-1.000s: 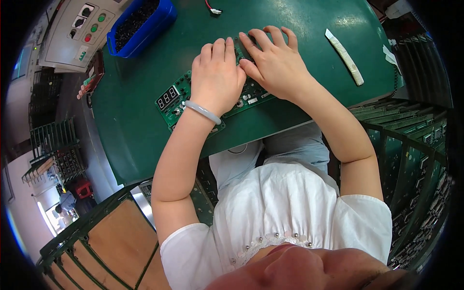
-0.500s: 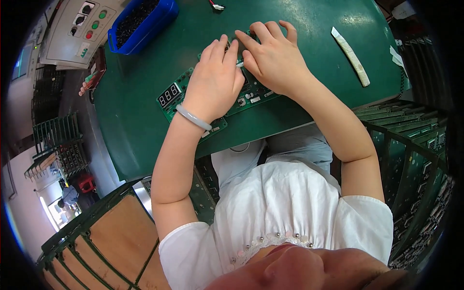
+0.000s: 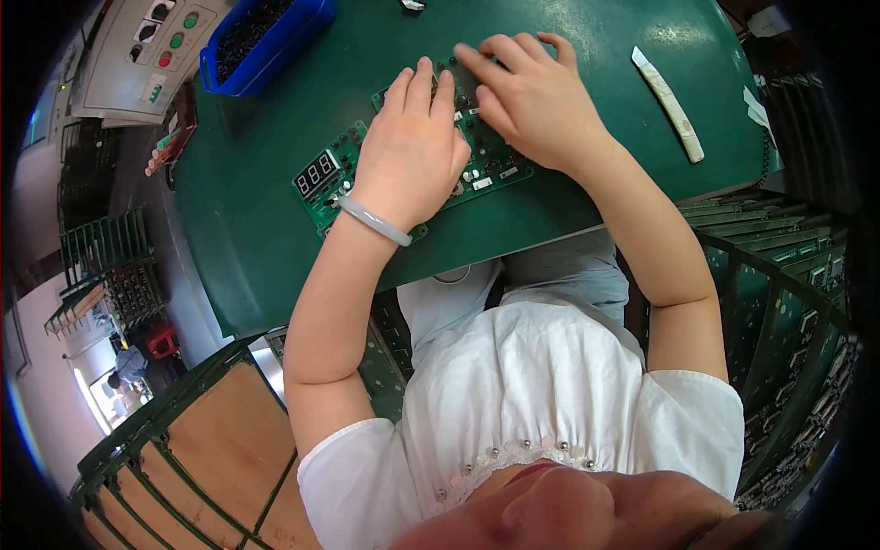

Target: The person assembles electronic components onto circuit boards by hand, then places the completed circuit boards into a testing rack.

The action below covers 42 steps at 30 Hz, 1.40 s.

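Green circuit boards (image 3: 500, 176) with small mounted parts lie side by side on the table under my hands. The left one carries a three-digit display (image 3: 318, 174). My left hand (image 3: 408, 151), with a pale bangle (image 3: 374, 222) at its wrist, rests flat across the boards, fingers stretched out and covering their middle. Over the right board's far right part is my right hand (image 3: 541, 101), its thumb and fingers apart. The index fingertip is smeared by motion, and nothing shows between these fingers.
A blue bin (image 3: 266, 46) of small black parts stands far left, beside a control panel (image 3: 151, 50) with buttons. A pale wrapped strip (image 3: 667, 105) lies right on the green table (image 3: 587, 206). Racks (image 3: 779, 275) of boards stand right; another rack (image 3: 215, 449) is lower left.
My right hand has shifted slightly right, away from my left hand, uncovering more of the right board. My left hand stays flat on the boards.
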Each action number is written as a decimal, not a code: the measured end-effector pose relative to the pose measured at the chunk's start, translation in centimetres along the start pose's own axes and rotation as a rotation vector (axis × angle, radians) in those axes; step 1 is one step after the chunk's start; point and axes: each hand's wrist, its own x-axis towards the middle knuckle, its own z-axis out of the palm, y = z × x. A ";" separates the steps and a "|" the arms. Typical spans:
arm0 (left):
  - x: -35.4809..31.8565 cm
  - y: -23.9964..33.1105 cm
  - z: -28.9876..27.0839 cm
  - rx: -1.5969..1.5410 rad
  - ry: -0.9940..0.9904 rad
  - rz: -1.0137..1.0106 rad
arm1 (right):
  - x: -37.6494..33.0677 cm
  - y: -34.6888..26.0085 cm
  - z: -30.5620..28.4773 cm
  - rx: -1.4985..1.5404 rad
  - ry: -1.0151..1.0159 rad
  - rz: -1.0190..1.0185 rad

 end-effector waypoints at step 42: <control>1.2 -0.7 1.2 -0.100 0.065 -0.103 | -0.7 0.1 -0.3 0.140 -0.098 0.077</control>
